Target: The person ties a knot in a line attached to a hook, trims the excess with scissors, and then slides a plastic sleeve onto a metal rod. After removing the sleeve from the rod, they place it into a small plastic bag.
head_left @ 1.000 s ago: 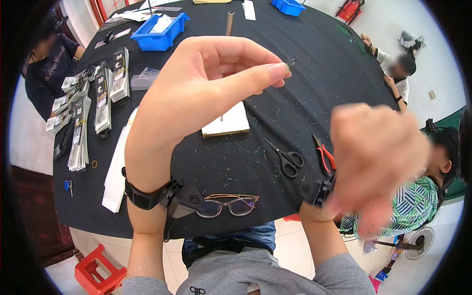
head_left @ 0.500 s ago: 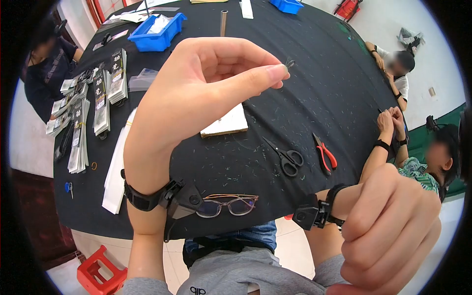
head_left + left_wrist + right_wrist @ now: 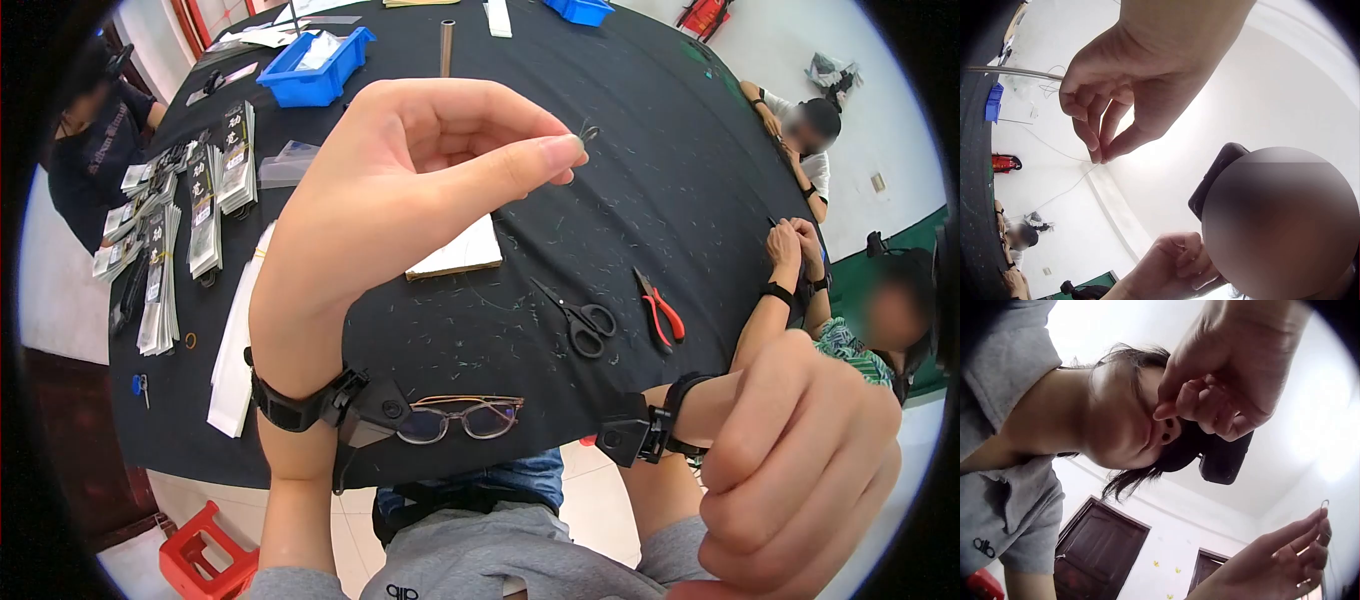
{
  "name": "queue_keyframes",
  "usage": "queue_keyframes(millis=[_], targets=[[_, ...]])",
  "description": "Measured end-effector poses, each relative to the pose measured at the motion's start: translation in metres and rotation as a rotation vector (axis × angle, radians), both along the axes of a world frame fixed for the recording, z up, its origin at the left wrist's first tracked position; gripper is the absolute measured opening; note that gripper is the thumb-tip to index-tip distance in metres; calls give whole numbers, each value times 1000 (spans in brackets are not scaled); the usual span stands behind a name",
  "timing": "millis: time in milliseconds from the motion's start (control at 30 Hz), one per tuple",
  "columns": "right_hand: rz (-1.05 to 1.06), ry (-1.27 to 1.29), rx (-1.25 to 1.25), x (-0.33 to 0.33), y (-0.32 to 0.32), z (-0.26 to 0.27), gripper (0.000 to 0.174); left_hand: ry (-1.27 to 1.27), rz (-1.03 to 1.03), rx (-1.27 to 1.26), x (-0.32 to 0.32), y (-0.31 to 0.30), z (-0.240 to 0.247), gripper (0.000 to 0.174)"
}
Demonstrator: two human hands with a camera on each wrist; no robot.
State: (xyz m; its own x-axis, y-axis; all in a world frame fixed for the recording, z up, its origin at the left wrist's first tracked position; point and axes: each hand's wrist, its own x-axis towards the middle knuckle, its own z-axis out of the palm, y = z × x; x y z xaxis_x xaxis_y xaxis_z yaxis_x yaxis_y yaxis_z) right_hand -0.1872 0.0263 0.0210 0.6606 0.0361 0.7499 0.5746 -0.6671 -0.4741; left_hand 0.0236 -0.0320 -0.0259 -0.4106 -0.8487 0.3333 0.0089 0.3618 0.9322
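My left hand (image 3: pixel 420 185) is raised over the table, pinching a small wire hook (image 3: pixel 591 133) between thumb and forefinger. Thin line (image 3: pixel 1060 189) runs off from its fingertips in the left wrist view. Behind this hand, an upright metal rod (image 3: pixel 446 45) rises above a white-topped block (image 3: pixel 462 250), partly hidden by the wrist. My right hand (image 3: pixel 800 465) is held up close to the face, its fingers curled and the thumb against the forefinger in the right wrist view; nothing shows in its grasp.
Black scissors (image 3: pixel 583 322), red-handled pliers (image 3: pixel 657 312) and eyeglasses (image 3: pixel 462 418) lie on the black cloth (image 3: pixel 430 350) among thread scraps. Bundled packets (image 3: pixel 205 210) and a blue bin (image 3: pixel 316 70) are on the left side. Other people sit around the table.
My right hand moved down and outward to the right from beside the pliers, then stayed almost still. My left hand keeps its pinch on the hook, barely moving.
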Motion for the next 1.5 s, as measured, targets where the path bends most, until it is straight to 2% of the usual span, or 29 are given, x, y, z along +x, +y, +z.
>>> queue_keyframes(millis=[100,167,200,233,267,300,367,600,900,1100,1500], targets=[[42,-7,4,-4,1,0,26,22,-17,-3,0,0,-1,22],[-492,-25,-42,-8,6,0,18,39,-25,-6,1,0,-1,22],[-491,-24,-42,-7,4,0,18,41,-32,-17,1,1,0,22],[-684,68,-12,-6,-1,1,10,42,-41,-28,1,1,0,22],[-877,160,19,-5,-9,2,10,66,-54,-13,0,1,-1,21],[-1069,254,51,-5,-16,3,17,67,-54,-14,0,1,-1,21],[-1106,229,19,-7,-38,-6,16,63,-88,-51,0,1,-1,21],[-890,329,61,-7,-57,-15,11,9,-100,-38,1,0,-1,19],[-829,224,143,-6,-63,-21,10,64,-57,-25,1,-4,-3,24],[-794,210,182,-2,-61,-21,9,88,-145,11,-1,0,-2,27],[-796,205,102,-3,-63,-20,9,99,-186,43,0,-2,-3,26]])
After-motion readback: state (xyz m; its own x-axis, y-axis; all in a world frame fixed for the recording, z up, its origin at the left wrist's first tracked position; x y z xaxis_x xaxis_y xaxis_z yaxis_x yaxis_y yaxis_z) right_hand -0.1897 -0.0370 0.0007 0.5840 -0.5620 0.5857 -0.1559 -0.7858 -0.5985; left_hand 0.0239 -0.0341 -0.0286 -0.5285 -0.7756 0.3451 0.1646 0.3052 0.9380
